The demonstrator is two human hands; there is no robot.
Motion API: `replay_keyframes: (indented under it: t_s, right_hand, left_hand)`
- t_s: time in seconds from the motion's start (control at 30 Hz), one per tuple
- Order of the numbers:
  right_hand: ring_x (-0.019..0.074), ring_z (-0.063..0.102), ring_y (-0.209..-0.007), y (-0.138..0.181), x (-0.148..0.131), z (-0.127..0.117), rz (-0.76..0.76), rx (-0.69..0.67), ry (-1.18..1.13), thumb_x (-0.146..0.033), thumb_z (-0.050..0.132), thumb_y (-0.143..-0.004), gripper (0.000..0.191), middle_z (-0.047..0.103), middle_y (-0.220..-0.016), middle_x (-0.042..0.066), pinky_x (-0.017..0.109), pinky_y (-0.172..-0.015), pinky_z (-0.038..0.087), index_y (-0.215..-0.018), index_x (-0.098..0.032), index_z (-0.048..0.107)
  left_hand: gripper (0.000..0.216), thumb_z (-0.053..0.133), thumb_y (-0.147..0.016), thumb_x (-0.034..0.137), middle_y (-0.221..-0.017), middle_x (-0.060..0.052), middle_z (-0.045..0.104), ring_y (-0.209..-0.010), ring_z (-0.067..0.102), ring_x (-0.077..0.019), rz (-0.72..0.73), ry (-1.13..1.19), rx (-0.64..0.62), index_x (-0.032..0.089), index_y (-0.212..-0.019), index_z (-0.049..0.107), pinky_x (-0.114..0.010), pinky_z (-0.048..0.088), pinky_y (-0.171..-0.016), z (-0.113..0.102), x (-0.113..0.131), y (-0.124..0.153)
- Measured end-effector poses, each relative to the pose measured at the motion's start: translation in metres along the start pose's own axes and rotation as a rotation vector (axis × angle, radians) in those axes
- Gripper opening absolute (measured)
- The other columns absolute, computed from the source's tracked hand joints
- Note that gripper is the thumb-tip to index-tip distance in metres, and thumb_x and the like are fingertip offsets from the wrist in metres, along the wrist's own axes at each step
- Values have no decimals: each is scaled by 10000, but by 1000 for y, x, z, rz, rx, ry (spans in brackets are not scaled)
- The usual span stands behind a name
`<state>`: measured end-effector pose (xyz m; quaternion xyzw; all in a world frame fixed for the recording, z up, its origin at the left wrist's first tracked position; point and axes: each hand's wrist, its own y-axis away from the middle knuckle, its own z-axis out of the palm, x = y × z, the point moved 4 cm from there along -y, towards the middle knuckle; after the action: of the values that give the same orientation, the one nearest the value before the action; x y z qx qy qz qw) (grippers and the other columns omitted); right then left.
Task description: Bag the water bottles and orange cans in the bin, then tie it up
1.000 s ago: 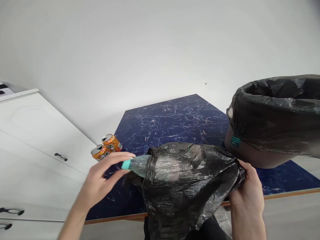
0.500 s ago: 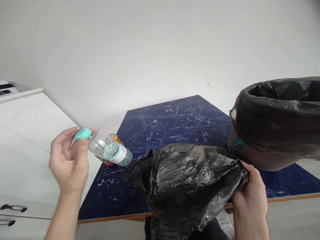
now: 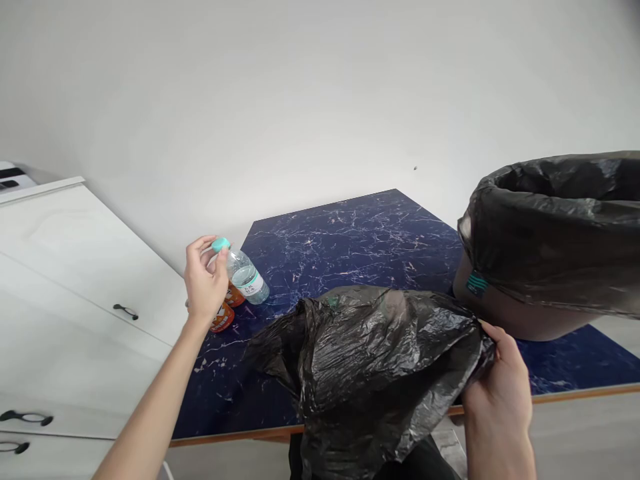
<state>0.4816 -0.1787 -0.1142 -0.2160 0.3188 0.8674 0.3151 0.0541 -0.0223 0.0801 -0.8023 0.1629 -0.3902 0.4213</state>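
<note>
At the table's left side, my left hand has its fingers around the turquoise cap of a clear plastic water bottle. The bottle is partly filled, has a white label and leans slightly. Just behind my wrist are orange-and-red containers, partly hidden by the hand and bottle. My right hand pinches the edge of a crumpled black plastic bag, which lies over the table's front edge and hangs down. Something greenish and something pinkish show faintly through the bag.
A bin lined with a black bag stands on the right of the blue marble-patterned table. White cabinets with black handles flank the left. A pale wall rises behind.
My left hand has moved right and away from me with the water bottle, which now stands more upright beside the orange-and-red containers. My right hand and the bag have barely moved.
</note>
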Motion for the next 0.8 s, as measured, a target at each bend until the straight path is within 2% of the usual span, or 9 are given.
replay_keyframes:
  t_s: [0.2,0.47,0.57,0.67,0.73,0.8]
  right_hand:
    - [157,714,-806,4,-2,4,18,13,-18,-176,769,-734,121,768,-870,-23,250,-732,617,-851,-185,738]
    - [151,705,-774,4,-2,5,22,6,-21,-175,756,-742,98,761,-845,-23,244,-708,612,-838,-189,737]
    - [155,711,-776,4,-1,5,22,-6,-14,-182,758,-740,111,766,-857,-17,252,-716,615,-850,-184,739]
    - [161,718,-784,5,-2,5,20,-3,-5,-189,756,-747,119,771,-867,-16,259,-713,621,-866,-187,745]
    - [161,720,-785,6,-3,6,29,16,-2,-187,753,-751,106,770,-855,-18,254,-699,620,-857,-191,744]
    - [157,719,-778,7,-3,7,44,33,-6,-179,747,-751,94,768,-845,-20,245,-687,619,-844,-191,744]
  left_hand:
    - [400,688,-1036,484,-1370,-147,665,-1177,768,-241,-37,-58,11,232,-1306,533,-360,636,-952,6,-25,-1]
    - [383,671,-1037,412,-1362,-164,667,-1219,736,-256,19,-114,12,212,-1331,527,-422,613,-1038,13,-30,-7]
    - [419,710,-1007,363,-1394,-189,632,-1319,658,-298,91,-158,24,192,-1348,536,-514,527,-1162,11,-17,-2]
    - [390,718,-990,290,-1396,-195,570,-1393,541,-329,186,-202,66,183,-1326,550,-556,432,-1214,2,12,13]
    - [316,688,-995,234,-1299,-153,592,-1264,598,-293,241,-197,3,199,-1281,559,-502,478,-1141,-4,37,26]
    - [232,630,-1016,171,-1125,-74,659,-994,680,-212,274,-164,-211,225,-1237,586,-386,555,-965,-5,62,39]
